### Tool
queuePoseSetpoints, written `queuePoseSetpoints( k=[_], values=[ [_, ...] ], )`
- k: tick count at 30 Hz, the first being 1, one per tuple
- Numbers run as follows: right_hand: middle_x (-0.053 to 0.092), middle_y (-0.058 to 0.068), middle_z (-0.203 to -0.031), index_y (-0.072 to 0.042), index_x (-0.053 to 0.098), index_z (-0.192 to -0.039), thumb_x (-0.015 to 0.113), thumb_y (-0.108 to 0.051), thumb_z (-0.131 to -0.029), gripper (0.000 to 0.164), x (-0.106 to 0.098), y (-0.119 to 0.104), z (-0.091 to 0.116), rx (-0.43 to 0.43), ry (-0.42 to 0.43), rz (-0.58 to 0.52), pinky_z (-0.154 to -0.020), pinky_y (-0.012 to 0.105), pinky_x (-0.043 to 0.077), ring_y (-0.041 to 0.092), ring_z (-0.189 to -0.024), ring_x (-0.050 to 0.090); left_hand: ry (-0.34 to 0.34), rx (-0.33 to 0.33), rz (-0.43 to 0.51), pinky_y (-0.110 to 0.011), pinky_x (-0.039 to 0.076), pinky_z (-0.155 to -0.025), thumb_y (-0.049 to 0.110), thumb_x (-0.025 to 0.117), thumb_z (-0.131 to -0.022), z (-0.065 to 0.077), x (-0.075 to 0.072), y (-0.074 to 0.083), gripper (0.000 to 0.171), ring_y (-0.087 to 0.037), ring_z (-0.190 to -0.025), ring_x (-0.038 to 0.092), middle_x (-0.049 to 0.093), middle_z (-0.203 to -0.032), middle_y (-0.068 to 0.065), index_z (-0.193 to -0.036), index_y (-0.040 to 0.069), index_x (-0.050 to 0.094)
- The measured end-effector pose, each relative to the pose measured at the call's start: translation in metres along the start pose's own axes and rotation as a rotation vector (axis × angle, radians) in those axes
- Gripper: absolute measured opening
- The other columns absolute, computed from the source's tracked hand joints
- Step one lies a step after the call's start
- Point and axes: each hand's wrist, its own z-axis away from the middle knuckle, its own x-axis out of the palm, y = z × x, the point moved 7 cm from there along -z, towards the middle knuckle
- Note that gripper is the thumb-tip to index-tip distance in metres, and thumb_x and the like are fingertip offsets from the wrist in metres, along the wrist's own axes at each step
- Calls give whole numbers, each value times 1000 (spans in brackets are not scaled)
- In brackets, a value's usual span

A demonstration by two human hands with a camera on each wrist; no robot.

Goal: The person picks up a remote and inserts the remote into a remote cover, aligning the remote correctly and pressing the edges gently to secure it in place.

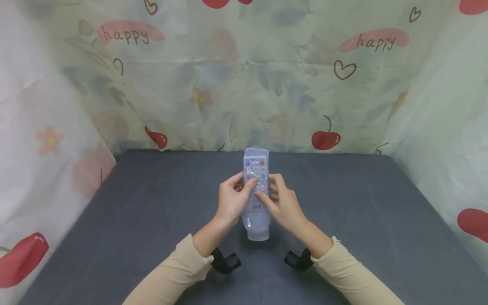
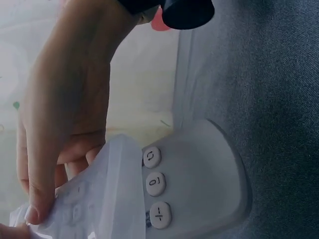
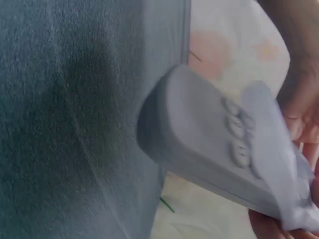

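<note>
A grey remote control (image 2: 199,169) is partly inside a translucent silicone cover (image 2: 117,194). Its rounded lower end sticks out bare, with a row of white buttons just beyond the cover's edge. In the head view the covered part (image 1: 256,217) points away from me, coloured buttons showing through. My left hand (image 1: 230,199) grips the left side, thumb across the front. From the right side my right hand (image 1: 286,203) holds it, thumb on the front and fingers behind. The right wrist view shows the remote's bare end (image 3: 199,119) and the cover's loose lip (image 3: 271,144).
A dark grey cloth-covered table (image 1: 152,237) lies below the hands. Pale curtains (image 1: 244,84) with cherries, hearts and flowers hang along the back and both sides. Black wrist cameras (image 1: 225,262) sit at the inner side of both wrists, near the cream sleeves (image 1: 179,267).
</note>
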Motion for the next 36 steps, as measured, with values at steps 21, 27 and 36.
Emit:
queuePoseSetpoints(
  k=[21, 27, 36],
  values=[
    [66, 26, -102, -3, 38, -118, 61, -12, -90, 37, -3, 10, -1, 158, -79, -195, -68, 39, 57, 32, -81, 70, -63, 127, -133, -23, 55, -69, 10, 62, -88, -10, -16, 22, 20, -29, -83, 67, 70, -95, -20, -102, -4, 69],
    [66, 28, -100, -2, 39, -118, 61, -9, -90, 37, 0, 11, 1, 177, -46, -221, -65, 37, 57, 34, -78, 70, -2, 247, -228, -16, 49, -58, 9, 62, -88, -5, -14, 28, 16, -25, -75, 66, 72, -91, -16, -91, -3, 71],
    [64, 31, -102, 0, 38, -118, 59, -2, -89, 36, 4, 13, 4, 246, 22, -346, -66, 34, 57, 36, -78, 70, 35, 284, -282, -25, 56, -62, 8, 60, -86, -4, -9, 27, 13, -22, -75, 69, 72, -85, -15, -88, -2, 69]
  ],
)
